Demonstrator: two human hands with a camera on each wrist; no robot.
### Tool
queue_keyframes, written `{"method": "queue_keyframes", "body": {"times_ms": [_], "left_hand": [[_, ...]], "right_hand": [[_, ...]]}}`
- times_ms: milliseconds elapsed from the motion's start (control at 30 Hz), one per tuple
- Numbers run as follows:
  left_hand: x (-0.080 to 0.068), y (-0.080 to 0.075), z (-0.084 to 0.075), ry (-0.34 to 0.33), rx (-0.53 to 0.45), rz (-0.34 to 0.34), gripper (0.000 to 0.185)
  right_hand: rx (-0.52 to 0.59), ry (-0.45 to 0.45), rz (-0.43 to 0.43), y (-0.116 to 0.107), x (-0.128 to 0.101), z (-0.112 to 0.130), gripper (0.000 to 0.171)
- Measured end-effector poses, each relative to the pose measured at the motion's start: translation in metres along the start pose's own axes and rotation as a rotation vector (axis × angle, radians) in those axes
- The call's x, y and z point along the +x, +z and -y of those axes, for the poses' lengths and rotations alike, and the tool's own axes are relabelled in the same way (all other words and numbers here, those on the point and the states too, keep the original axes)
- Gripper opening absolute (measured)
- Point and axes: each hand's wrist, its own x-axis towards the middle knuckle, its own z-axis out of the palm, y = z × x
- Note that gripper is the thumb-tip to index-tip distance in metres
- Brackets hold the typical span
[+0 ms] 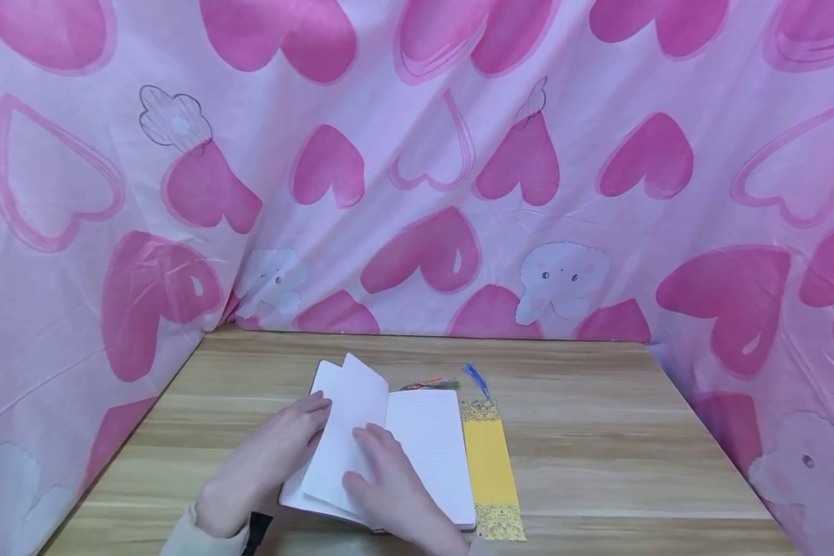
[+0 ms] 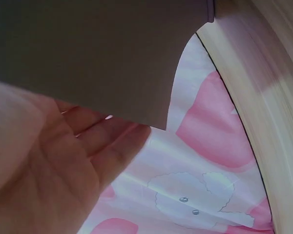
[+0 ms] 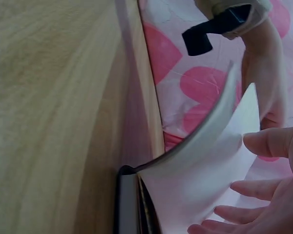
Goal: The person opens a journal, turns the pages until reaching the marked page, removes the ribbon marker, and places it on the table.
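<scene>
An open notebook (image 1: 431, 444) with a dark cover lies on the table, its right page lined. A blank white leaf (image 1: 353, 401) stands lifted and tilted on its left side. My left hand (image 1: 281, 436) is at that leaf's outer edge; in the left wrist view its extended fingers (image 2: 112, 146) lie partly hidden behind the shaded paper. My right hand (image 1: 394, 483) touches the leaf's face, fingers spread and fairly straight in the right wrist view. Right of the notebook lies a yellow bookmark (image 1: 489, 463) with patterned ends and a blue tassel (image 1: 476, 380).
Multicoloured tassel strands (image 1: 432, 383) stick out past the notebook's top edge. The wooden table (image 1: 611, 440) extends to both sides. A pink heart-patterned cloth (image 1: 417, 232) hangs behind and beside it. A black strap (image 3: 215, 29) is on the left wrist.
</scene>
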Motion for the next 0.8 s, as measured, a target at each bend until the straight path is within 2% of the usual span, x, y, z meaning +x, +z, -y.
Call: {"method": "queue_keyframes", "body": {"times_ms": [200,300,433,600,800], "left_hand": [[0.000,-0.002,0.000,0.081,0.020,-0.143,0.018],[0.000,-0.004,-0.001,0.069,-0.004,-0.171,0.023],[0.001,-0.007,-0.005,0.047,-0.019,-0.169,0.029],[0.003,-0.005,-0.009,0.107,0.016,-0.164,0.032],[0.003,0.002,-0.015,0.165,0.057,-0.093,0.036]], "right_hand": [[-0.085,-0.032,0.039,0.006,-0.004,0.000,0.057],[-0.097,-0.033,0.053,0.007,-0.005,0.000,0.059],[-0.115,-0.035,0.070,0.007,-0.006,0.001,0.060],[-0.142,-0.033,0.093,0.007,-0.008,0.002,0.061],[-0.199,-0.070,0.114,0.008,-0.008,0.001,0.063]]}}
